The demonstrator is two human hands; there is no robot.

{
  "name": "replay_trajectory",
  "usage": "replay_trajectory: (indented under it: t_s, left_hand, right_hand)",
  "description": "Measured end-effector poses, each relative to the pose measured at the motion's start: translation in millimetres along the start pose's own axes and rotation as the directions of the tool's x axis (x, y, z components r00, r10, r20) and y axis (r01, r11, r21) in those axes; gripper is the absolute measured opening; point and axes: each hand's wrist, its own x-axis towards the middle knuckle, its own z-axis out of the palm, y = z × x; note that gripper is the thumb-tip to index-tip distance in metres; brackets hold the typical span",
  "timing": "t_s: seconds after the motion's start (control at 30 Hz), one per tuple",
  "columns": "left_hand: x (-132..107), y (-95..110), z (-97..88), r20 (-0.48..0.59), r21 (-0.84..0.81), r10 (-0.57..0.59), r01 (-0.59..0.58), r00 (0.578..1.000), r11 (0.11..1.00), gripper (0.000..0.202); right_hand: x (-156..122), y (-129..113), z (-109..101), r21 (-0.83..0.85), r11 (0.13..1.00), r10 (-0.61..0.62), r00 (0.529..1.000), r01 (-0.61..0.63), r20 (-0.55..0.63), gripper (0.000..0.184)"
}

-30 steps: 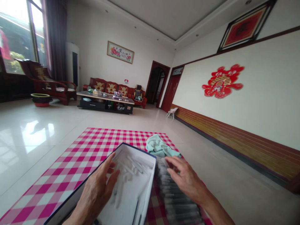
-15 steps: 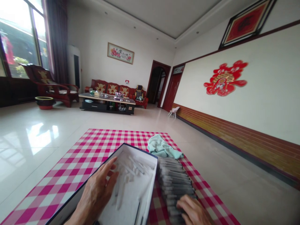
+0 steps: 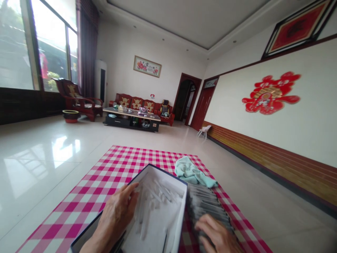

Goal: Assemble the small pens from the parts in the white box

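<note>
Currently: left hand (image 3: 118, 216) on box (image 3: 182, 207) rim, right hand (image 3: 217, 236) on grey rods (image 3: 207, 205); both grips open.
Risk: leaning could tip box, rods roll.

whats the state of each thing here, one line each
box, open, no lid, pale sticks loose inside
grey pieces, laid in a row beside the box
left hand, open, flat over the box's left wall
right hand, open, resting on the grey pieces
green cloth, crumpled on the checked mat
</note>
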Motion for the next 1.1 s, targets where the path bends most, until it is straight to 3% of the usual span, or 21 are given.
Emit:
replay_trajectory:
  t_s: [0.1,0.17,0.23,0.33,0.43,0.6,0.7,0.8,0.87,1.0,1.1]
  left_hand:
    - [0.3,0.1,-3.7,0.023,0.045,-0.017,0.016,1.000,0.999,0.031]
    - [-0.1,-0.4,-5.0,0.025,0.055,-0.011,0.009,1.000,0.998,0.031]
    - [-0.5,-1.3,-5.2,0.015,0.060,-0.010,0.009,1.000,0.998,0.031]
    - [0.0,-3.2,-3.9,-0.008,0.052,-0.003,0.003,1.000,0.999,0.030]
    - [2.0,-4.7,-2.6,0.011,0.048,-0.028,0.028,1.000,0.998,0.031]
    - [4.3,-5.9,-2.4,0.066,0.032,-0.032,0.030,0.997,0.999,0.032]
    - [3.3,-3.2,-3.2,0.026,0.026,0.153,-0.154,0.988,0.988,0.032]
    - [-0.1,4.7,-3.7,0.013,0.075,0.385,-0.385,0.923,0.920,0.035]
    - [-3.7,11.0,-3.3,0.070,0.095,0.458,-0.463,0.886,0.881,0.036]
    - [-9.7,16.8,-0.2,0.220,0.100,0.394,-0.423,0.892,0.901,0.027]
    - [-9.8,12.2,2.0,0.241,0.118,0.336,-0.371,0.911,0.921,0.029]
  right_hand:
    - [52.9,-27.5,14.5,0.049,0.998,-0.041,0.996,0.038,0.077,0.028]
    - [86.3,-39.0,33.4,-0.002,0.999,-0.053,0.989,0.054,0.137,0.026]
    - [111.8,-43.8,55.6,-0.119,0.992,0.055,0.977,-0.031,0.207,0.020]
    - [131.8,-44.1,83.0,-0.203,0.973,0.153,0.967,-0.111,0.205,0.015]
    - [137.2,-43.3,92.3,-0.243,0.960,0.191,0.961,-0.141,0.201,0.016]
    - [138.8,-43.1,72.4,-0.262,0.954,0.198,0.963,-0.147,0.181,0.014]
    - [135.5,-48.4,51.8,-0.233,0.966,0.149,0.977,-0.111,0.153,0.015]
    - [127.3,-63.8,32.2,-0.173,0.984,0.063,0.988,-0.038,0.142,0.013]
    - [121.9,-77.2,21.8,-0.107,0.994,-0.001,0.991,0.016,0.136,0.011]
    - [118.3,-90.8,13.2,0.091,0.991,-0.104,0.988,0.094,0.112,0.011]
    - [115.0,-83.0,20.3,0.116,0.992,-0.080,0.972,0.055,0.223,0.017]
